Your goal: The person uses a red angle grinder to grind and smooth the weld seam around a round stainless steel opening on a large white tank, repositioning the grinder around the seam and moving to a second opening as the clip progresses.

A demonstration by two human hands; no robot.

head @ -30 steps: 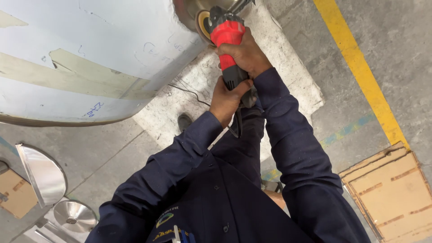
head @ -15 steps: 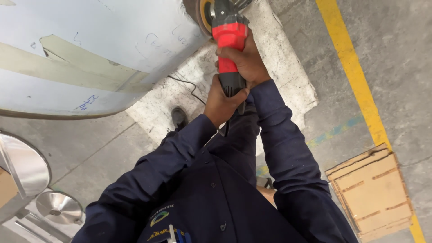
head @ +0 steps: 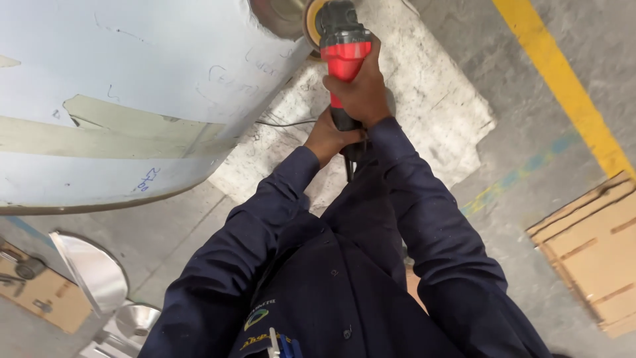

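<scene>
Grinder (head: pixel 342 56), red-bodied with a black head, points away from the person, its long axis running up the view, disc end against the big pale curved tank (head: pixel 132 86). Right hand (head: pixel 354 93) wraps the red body; left hand (head: pixel 328 138) grips the black rear handle.
</scene>
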